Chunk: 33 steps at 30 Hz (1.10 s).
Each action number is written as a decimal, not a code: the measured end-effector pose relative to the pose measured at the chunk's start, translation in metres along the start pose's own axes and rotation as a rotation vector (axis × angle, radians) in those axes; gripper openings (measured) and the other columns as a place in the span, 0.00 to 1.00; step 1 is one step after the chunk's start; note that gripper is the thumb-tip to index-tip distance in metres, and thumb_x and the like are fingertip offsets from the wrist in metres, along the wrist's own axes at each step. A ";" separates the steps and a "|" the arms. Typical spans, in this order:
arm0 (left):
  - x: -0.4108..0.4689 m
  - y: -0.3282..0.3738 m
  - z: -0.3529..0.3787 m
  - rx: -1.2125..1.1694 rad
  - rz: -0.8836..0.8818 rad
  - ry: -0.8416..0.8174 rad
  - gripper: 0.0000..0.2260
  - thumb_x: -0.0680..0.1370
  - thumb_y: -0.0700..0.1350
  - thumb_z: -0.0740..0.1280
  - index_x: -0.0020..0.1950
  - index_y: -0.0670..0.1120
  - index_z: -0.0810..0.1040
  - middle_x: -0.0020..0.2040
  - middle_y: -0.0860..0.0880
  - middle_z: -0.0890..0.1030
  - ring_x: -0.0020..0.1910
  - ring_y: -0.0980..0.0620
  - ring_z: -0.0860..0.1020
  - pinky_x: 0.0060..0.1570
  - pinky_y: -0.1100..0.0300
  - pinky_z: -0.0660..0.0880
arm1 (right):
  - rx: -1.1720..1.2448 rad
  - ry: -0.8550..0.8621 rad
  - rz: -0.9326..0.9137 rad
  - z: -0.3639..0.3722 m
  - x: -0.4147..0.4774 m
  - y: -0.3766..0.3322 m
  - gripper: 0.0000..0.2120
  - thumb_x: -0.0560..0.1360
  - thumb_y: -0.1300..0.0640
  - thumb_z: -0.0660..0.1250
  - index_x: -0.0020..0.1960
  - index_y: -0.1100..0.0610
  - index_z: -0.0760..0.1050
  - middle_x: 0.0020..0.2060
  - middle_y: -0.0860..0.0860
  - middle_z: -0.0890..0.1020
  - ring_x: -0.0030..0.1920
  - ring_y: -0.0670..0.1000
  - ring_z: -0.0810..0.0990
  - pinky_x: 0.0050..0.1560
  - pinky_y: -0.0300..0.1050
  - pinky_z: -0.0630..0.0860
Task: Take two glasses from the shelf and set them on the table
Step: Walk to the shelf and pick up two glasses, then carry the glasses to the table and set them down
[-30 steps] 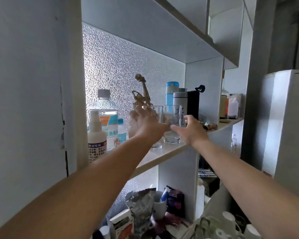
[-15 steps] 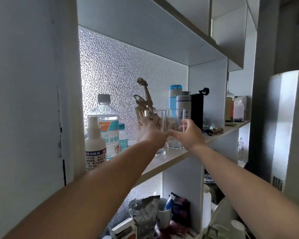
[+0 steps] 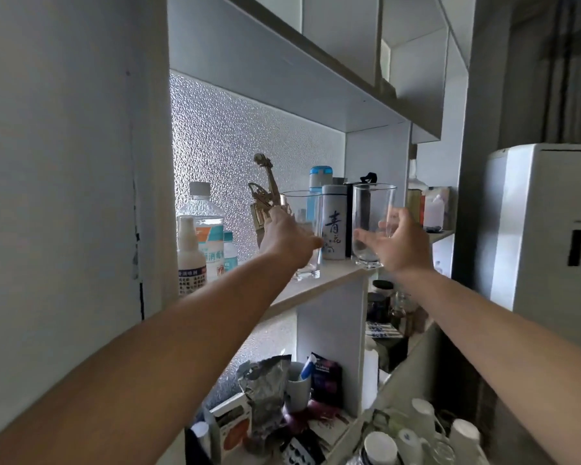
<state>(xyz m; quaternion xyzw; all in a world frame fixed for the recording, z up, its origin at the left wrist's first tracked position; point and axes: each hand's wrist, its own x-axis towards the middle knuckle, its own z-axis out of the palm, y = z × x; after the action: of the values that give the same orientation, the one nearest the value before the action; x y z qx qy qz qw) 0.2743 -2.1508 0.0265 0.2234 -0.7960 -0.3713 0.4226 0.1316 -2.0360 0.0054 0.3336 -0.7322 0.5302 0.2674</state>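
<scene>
Two clear drinking glasses are at the middle shelf [image 3: 319,288]. My left hand [image 3: 287,241] is wrapped around the left glass [image 3: 302,209], whose base sits near the shelf's front edge. My right hand [image 3: 401,245] grips the right glass [image 3: 371,216], which has come forward past the shelf's front edge at its right end. Both glasses are upright and stand apart from each other. The table is not in view.
On the same shelf stand a spray bottle [image 3: 189,260], a large labelled bottle [image 3: 204,226], a golden violin figure [image 3: 265,199], a white flask [image 3: 332,226] and a blue bottle [image 3: 318,176]. Cups and packets crowd the lower level [image 3: 416,434]. A white appliance [image 3: 550,229] stands right.
The two glasses, side by side before, have separated: my right hand has drawn its glass rightward and off the shelf edge. My left hand has closed more fully round its glass.
</scene>
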 end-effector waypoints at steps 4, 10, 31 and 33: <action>-0.021 0.018 -0.003 -0.019 0.011 -0.019 0.32 0.67 0.43 0.77 0.64 0.40 0.62 0.59 0.40 0.72 0.45 0.48 0.74 0.42 0.58 0.73 | -0.011 0.062 0.018 -0.037 -0.019 0.002 0.33 0.64 0.41 0.75 0.60 0.58 0.69 0.47 0.50 0.78 0.45 0.52 0.77 0.44 0.43 0.70; -0.063 0.039 0.011 -0.107 0.084 -0.159 0.38 0.66 0.42 0.77 0.70 0.43 0.61 0.64 0.43 0.73 0.58 0.44 0.74 0.59 0.47 0.73 | -0.075 0.124 0.060 -0.105 -0.069 0.007 0.36 0.62 0.37 0.74 0.61 0.56 0.68 0.54 0.52 0.80 0.50 0.54 0.79 0.48 0.46 0.73; -0.282 0.064 0.060 -0.448 0.098 -0.810 0.39 0.58 0.47 0.81 0.65 0.44 0.68 0.49 0.47 0.78 0.49 0.49 0.79 0.53 0.51 0.77 | -0.302 0.242 0.457 -0.323 -0.318 -0.027 0.34 0.59 0.35 0.74 0.58 0.51 0.71 0.43 0.46 0.79 0.42 0.45 0.78 0.37 0.42 0.73; -0.302 0.064 0.066 -0.443 0.085 -0.861 0.38 0.59 0.47 0.81 0.64 0.45 0.69 0.49 0.46 0.79 0.50 0.47 0.79 0.56 0.49 0.77 | -0.298 0.265 0.497 -0.339 -0.341 -0.026 0.33 0.58 0.35 0.74 0.57 0.50 0.72 0.42 0.45 0.79 0.42 0.44 0.78 0.37 0.41 0.73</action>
<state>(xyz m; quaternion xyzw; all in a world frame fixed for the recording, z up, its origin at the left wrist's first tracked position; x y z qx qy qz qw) 0.3799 -1.8816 -0.1010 -0.0784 -0.8086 -0.5732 0.1071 0.3809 -1.6479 -0.1333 0.0298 -0.8197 0.5050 0.2688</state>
